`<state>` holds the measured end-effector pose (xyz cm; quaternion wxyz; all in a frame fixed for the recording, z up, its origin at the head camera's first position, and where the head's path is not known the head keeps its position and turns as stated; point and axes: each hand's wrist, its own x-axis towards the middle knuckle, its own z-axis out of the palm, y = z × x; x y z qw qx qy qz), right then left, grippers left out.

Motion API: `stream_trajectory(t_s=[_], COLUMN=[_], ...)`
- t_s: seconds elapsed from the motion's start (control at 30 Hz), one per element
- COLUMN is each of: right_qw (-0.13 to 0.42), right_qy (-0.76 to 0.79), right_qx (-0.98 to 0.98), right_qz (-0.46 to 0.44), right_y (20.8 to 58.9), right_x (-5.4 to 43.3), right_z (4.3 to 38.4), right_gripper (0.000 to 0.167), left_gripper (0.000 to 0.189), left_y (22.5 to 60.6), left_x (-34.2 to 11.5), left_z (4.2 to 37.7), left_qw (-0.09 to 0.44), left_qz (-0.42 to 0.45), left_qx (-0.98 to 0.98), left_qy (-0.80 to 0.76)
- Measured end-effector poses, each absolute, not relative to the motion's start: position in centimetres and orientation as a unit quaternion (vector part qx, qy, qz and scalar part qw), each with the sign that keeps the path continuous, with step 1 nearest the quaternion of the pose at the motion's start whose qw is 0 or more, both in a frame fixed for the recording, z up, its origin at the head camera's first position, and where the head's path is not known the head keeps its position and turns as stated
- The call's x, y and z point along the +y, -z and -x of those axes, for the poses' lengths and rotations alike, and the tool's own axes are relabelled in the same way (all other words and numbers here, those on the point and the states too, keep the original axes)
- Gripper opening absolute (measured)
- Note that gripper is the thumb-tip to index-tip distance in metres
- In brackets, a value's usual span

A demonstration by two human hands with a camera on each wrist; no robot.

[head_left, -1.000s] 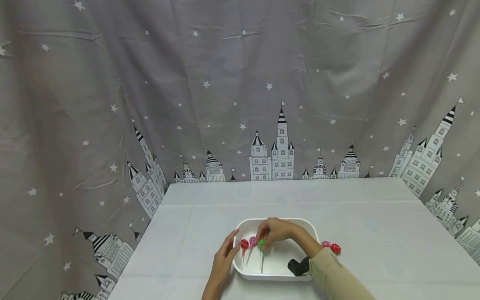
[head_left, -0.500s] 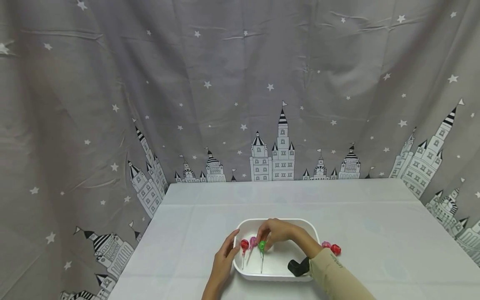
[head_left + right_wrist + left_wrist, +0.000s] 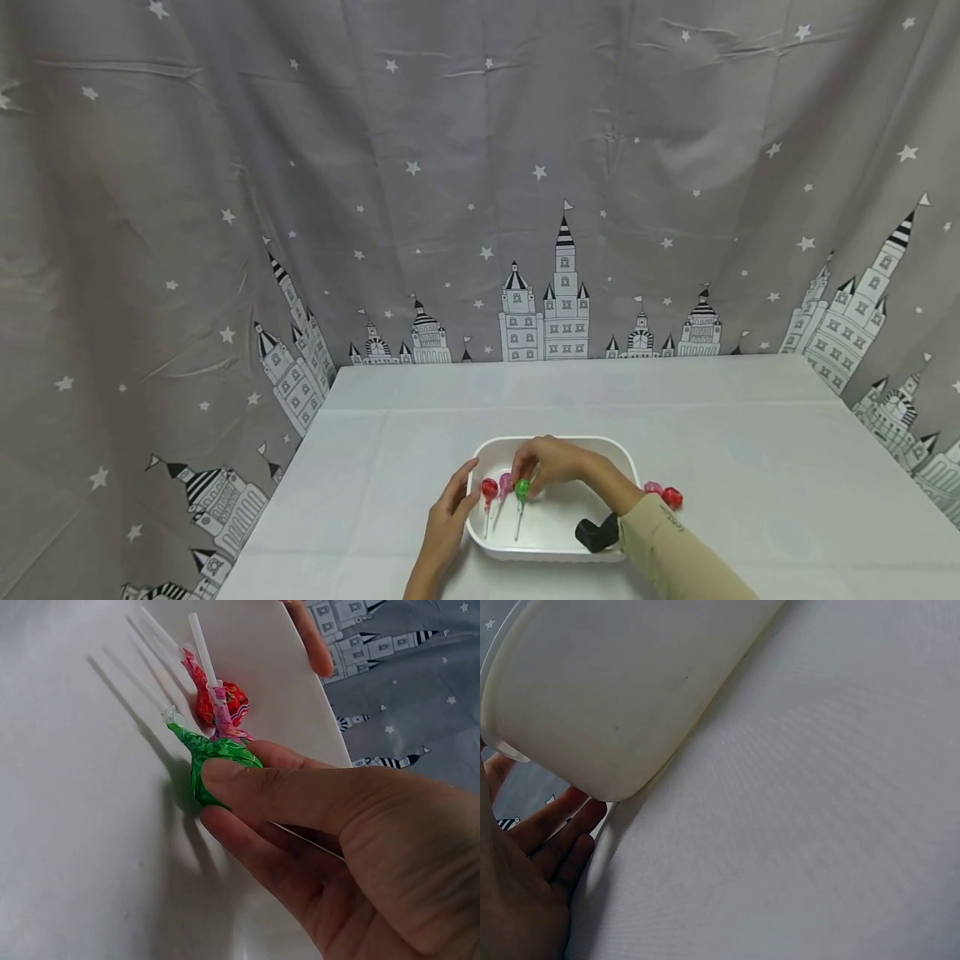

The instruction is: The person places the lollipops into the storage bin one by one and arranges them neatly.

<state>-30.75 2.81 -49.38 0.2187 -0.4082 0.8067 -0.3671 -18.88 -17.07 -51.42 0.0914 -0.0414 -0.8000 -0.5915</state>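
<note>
My right hand (image 3: 551,460) reaches into a white plastic tray (image 3: 555,553) and pinches a green-wrapped lollipop (image 3: 522,489) by its candy head. In the right wrist view the green lollipop (image 3: 206,757) has thumb and fingers around it, its white stick pointing away. To its left in the tray lie a pink lollipop (image 3: 506,483) and a red lollipop (image 3: 489,489), side by side with sticks toward me. My left hand (image 3: 447,518) holds the tray's left end, thumb over the rim; in the left wrist view its fingers (image 3: 562,847) lie against the outer wall.
Beyond the tray's right side, a pink wrapped candy (image 3: 653,487) and a red one (image 3: 672,498) lie on the white table (image 3: 750,450). A black wrist camera (image 3: 597,534) is at the right sleeve. A grey castle-patterned curtain (image 3: 450,167) hangs behind the table.
The green lollipop's stick end has swung slightly left, its head still in my right hand. My left hand has stayed at the tray's left end.
</note>
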Motion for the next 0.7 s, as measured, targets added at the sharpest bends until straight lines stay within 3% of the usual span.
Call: stream_trajectory(t_s=[0.37, 0.7], right_qw=[0.209, 0.201], right_qy=[0.362, 0.361], right_qx=[0.815, 0.817], right_qz=[0.402, 0.403], right_y=[49.8, 49.8], right_x=[2.6, 2.5], right_z=[30.7, 30.7], right_gripper=[0.029, 0.028], left_gripper=[0.042, 0.042], left_y=[54.7, 55.0], left_x=[-17.9, -17.8], left_z=[20.4, 20.5], left_qw=[0.098, 0.099], left_qz=[0.040, 0.039], left_qx=[-0.798, -0.792], left_qy=[0.593, 0.601])
